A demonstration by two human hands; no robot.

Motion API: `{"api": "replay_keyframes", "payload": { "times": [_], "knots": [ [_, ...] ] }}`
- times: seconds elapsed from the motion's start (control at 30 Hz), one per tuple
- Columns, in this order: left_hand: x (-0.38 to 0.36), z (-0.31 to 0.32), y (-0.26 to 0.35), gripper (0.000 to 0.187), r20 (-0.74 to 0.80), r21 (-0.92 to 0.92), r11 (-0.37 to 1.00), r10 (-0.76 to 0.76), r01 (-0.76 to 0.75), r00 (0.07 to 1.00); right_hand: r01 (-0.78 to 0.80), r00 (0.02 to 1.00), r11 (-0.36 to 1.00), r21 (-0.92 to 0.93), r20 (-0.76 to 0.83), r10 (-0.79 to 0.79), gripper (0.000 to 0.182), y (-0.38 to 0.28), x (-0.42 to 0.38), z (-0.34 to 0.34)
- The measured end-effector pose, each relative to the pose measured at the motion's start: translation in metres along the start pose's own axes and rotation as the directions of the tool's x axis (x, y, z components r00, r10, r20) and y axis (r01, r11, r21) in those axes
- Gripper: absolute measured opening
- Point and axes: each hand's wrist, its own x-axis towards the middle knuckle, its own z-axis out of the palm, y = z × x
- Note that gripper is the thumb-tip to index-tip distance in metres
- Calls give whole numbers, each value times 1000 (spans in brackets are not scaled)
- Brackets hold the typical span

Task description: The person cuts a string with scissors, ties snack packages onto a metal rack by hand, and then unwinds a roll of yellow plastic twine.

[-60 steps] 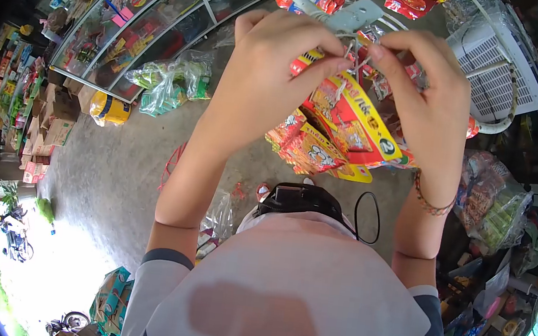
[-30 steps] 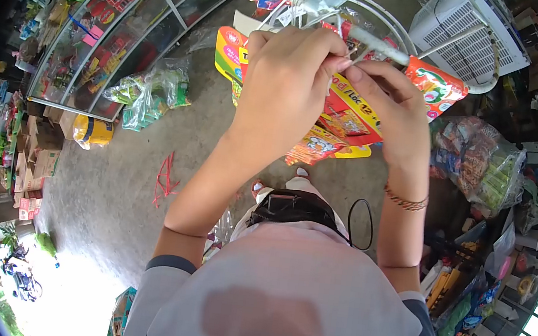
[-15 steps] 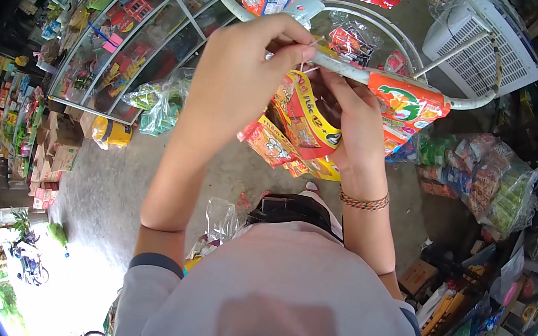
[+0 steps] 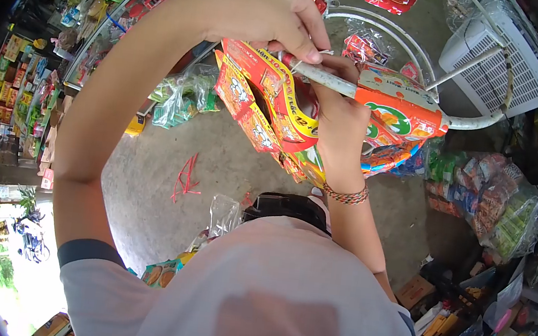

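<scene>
We find the red-and-yellow snack packets hanging in a fanned, tilted bunch beside the near end of a white rail, above the floor. Our left hand reaches over the top, thumb and fingertips drawn narrow on a thin white string just above the rail. Our right hand comes up from below, next to the packets, its fingers bent behind the rail — partly hidden, so we cannot tell what they grip. A braided bracelet circles that wrist. Along the rail to the right we have orange packets draped over it. Farther out, a slatted white unit and clear bags of packets stand at the right — and a red cord lies on the floor to the left.
</scene>
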Motion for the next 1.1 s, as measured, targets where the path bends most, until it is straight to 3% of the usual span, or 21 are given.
{"api": "replay_keyframes", "payload": {
  "times": [0.17, 0.27, 0.3, 0.33, 0.37, 0.4, 0.43, 0.5, 0.53, 0.57, 0.6, 0.67, 0.73, 0.77, 0.83, 0.93, 1.03, 1.1],
  "knots": [
    [-9, 19, 14, 23, -157, -16, 999, -34, 31, 987, -147, 987, 976, 159, -42, 155, 22, -5, -3, 3],
    [-13, 39, 16, 21, -310, -46, 996, -82, 72, 947, -394, 915, 909, -133, 33, 402, 31, -37, -11, -3],
    [-15, 42, 14, 21, -326, -128, 989, -109, 71, 939, -239, 956, 950, -201, 121, 267, 35, -42, -26, -8],
    [-17, 44, 11, 21, -340, -208, 976, -136, 67, 931, -93, 930, 939, -331, 308, 200, 37, -57, -34, -23],
    [-20, 47, 6, 20, -386, -219, 976, -100, 14, 917, 89, 867, 912, -399, 482, 126, 40, -73, -42, -37],
    [-23, 51, 1, 19, -428, -231, 972, -68, -36, 901, 279, 690, 832, -480, 702, 174, 43, -107, -34, -65],
    [-24, 56, -6, 18, -467, -244, 966, -41, -84, 883, 304, 713, 803, -512, 681, 164, 34, -131, -31, -75],
    [-14, 63, -31, 17, -547, -221, 956, 41, -191, 836, 95, 980, 728, -679, 191, 50, 19, -166, -22, -56],
    [-12, 66, -39, 16, -584, -206, 948, 80, -243, 808, -53, 999, 717, -695, -27, 48, 15, -170, -1, -42],
    [-18, 67, -33, 16, -570, -244, 946, 40, -216, 821, 46, 969, 749, -661, 213, 128, 18, -157, 31, -48],
    [-27, 63, -21, 15, -556, -278, 942, 3, -189, 831, 133, 877, 788, -602, 442, 190, 22, -140, 64, -55],
    [-24, 70, -21, 14, -625, -308, 927, -27, -216, 780, 168, 709, 778, -605, 623, 331, 31, -102, 101, -47],
    [-7, 92, -39, 14, -774, -285, 907, -27, -310, 633, 33, 614, 790, -612, 636, 467, 32, -95, 109, -33],
    [-8, 94, -36, 13, -790, -273, 918, -43, -288, 611, -37, 556, 787, -616, 641, 529, 32, -93, 111, -28],
    [-15, 96, -23, 13, -823, -245, 940, -72, -238, 563, -103, 537, 784, -613, 629, 562, 33, -87, 116, -22],
    [-19, 98, -12, 14, -820, -248, 949, -97, -198, 564, -188, 473, 808, -558, 669, 573, 28, -68, 119, -22],
    [-3, 107, -38, 19, -779, -546, 674, -190, -497, 598, -322, 427, 751, -576, 619, 658, 24, -68, 124, -23],
    [-11, 109, -34, 25, -707, -666, 596, -311, -449, 636, -415, 439, 750, -515, 608, 661, 23, -61, 121, -27]
  ]
}}
